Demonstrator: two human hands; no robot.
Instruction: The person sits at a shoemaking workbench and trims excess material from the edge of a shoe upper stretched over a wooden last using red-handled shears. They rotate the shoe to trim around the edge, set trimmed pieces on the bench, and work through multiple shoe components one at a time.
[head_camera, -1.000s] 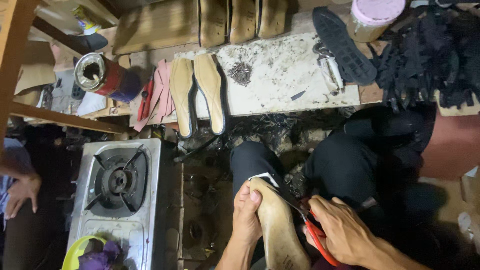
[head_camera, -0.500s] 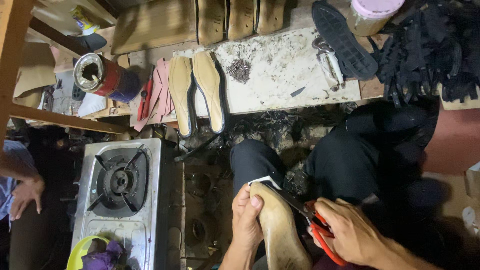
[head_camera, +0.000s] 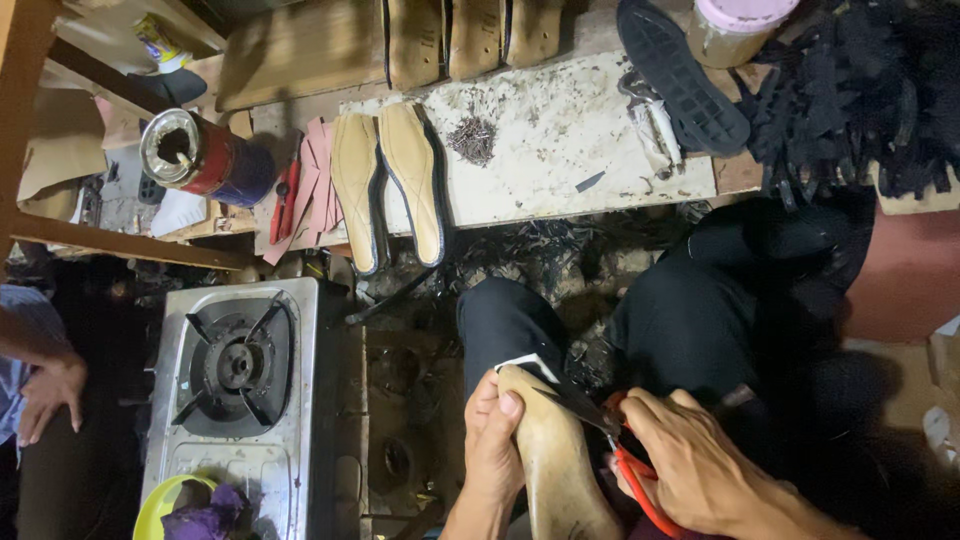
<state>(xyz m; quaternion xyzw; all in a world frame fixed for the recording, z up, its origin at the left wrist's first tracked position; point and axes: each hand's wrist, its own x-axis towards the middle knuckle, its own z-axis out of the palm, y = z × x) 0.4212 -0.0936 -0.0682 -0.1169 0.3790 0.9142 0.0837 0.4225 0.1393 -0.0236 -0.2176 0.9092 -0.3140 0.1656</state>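
here, item one: a tan shoe last (head_camera: 555, 465) resting on my lap, toe pointing away from me. my left hand (head_camera: 492, 440) wraps its side, thumb on the toe. my right hand (head_camera: 700, 470) is closed around red-handled scissors (head_camera: 610, 440), blades at a white strip (head_camera: 528, 364) on the toe. beyond: two tan insoles (head_camera: 390, 180) on the stained white workboard (head_camera: 560, 140), a pile of small nails (head_camera: 473, 138), a black outsole (head_camera: 680, 75). left: a gas stove (head_camera: 235, 365), a red tin (head_camera: 195, 155), another person's hand (head_camera: 50, 395).

A cramped shoemaker's workshop. Tan insoles (head_camera: 385, 185), a black rubber sole (head_camera: 680, 75) and a pile of small nails (head_camera: 473, 139) lie on the scuffed worktop (head_camera: 560, 150). A glue-crusted tin (head_camera: 190, 155) stands beside it.
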